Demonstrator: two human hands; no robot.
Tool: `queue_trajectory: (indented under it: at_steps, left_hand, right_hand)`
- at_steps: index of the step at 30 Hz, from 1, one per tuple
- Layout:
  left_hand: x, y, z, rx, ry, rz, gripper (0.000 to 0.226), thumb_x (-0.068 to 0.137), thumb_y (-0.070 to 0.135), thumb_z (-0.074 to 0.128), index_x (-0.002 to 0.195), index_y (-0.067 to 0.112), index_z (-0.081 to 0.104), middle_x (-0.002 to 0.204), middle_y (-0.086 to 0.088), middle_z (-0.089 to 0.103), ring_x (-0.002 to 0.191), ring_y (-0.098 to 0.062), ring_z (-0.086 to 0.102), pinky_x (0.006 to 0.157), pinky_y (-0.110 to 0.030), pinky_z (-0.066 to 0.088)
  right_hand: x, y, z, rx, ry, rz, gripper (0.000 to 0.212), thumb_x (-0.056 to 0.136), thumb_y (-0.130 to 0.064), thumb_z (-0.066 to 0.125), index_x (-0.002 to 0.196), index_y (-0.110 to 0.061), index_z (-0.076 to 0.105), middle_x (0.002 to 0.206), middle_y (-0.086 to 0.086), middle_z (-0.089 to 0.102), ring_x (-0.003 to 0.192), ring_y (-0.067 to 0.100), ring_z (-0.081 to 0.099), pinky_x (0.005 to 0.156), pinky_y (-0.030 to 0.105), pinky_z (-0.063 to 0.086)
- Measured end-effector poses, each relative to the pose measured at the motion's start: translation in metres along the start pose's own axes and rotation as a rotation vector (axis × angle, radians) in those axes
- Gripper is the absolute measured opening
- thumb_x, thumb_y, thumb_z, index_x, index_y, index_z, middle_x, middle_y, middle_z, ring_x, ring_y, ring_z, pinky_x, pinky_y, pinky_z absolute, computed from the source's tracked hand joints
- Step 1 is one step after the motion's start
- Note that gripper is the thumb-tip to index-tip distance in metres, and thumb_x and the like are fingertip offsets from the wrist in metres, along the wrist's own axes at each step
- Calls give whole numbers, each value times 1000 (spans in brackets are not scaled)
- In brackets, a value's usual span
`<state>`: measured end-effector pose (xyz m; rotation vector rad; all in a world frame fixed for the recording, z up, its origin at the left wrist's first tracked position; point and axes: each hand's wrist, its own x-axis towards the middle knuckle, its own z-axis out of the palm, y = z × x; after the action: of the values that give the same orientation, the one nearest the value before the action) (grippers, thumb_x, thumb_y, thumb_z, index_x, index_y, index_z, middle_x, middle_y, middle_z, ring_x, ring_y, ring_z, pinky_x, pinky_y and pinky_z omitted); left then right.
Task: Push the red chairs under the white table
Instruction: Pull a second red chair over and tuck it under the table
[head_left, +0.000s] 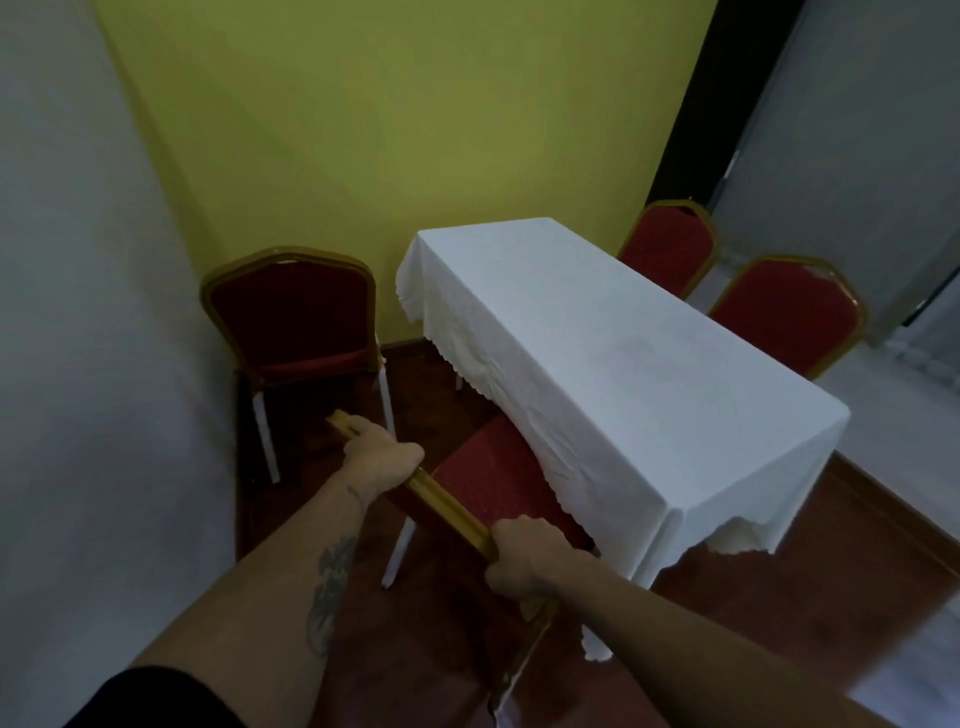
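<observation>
A table under a white cloth (639, 374) stands in the middle, one end against the yellow wall. Right below me is a red chair (488, 478) with a gold frame, its seat partly beneath the cloth's left side. My left hand (382, 460) grips the gold top rail of its backrest near the left end. My right hand (527, 558) grips the same rail near the right end. A second red chair (296, 317) stands apart from the table in the left corner. Two more red chairs (667, 249) (789, 312) show their backs on the table's far side.
A grey wall (78, 364) runs close along the left, the yellow wall (389, 130) closes the back. The floor is dark red carpet (805, 561) by the table and pale tile (893, 415) to the right. A dark doorframe (691, 104) stands at the back right.
</observation>
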<state>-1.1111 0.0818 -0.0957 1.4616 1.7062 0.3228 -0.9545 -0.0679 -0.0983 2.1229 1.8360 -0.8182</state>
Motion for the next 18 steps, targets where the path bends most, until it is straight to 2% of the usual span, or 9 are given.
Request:
queue_trajectory:
  at_steps: [2,5,8,10,14,18]
  left_hand:
    - [3,1,-3,20,0,7,118,79,29,66,153,8,-23,144,-22,41,115,-34,57,89,-40,55]
    - [8,4,-7,54,-13,-9,117,82,29,67,153,8,-23,149,-22,36,118,-34,56,92,-41,55]
    - [12,6,-10,75,-27,-16,116,83,29,66,153,9,-23,154,-22,30,122,-34,54,90,-38,54]
    - [15,6,-10,89,-31,-6,116,83,29,66,153,9,-23,153,-22,31,118,-33,55,84,-36,54]
    - [22,7,-11,82,-42,-9,119,77,29,65,152,10,-25,150,-22,34,114,-32,57,91,-41,55]
    - [29,12,-11,57,-37,-4,118,77,28,66,153,11,-24,147,-20,37,111,-31,58,87,-41,57]
  right_hand:
    - [5,-1,-5,-18,-33,-3,24,93,-34,62,109,-18,53,110,6,61,98,25,64,75,35,51]
    - [14,-5,-15,4,-93,3,42,90,-48,64,119,-18,55,113,6,60,98,24,63,87,39,55]
    - [25,-14,-21,67,-64,-16,53,85,-55,66,124,-22,55,116,5,61,103,25,64,94,46,55]
    - [32,-22,-24,91,-20,-44,54,84,-54,66,127,-24,53,117,6,61,103,26,64,93,47,55]
    - [42,-33,-29,98,46,-71,55,88,-46,66,135,-23,49,117,6,62,102,27,65,91,46,56]
    - [50,-32,-31,162,48,-80,46,89,-38,63,131,-21,52,112,5,63,99,27,66,88,44,58]
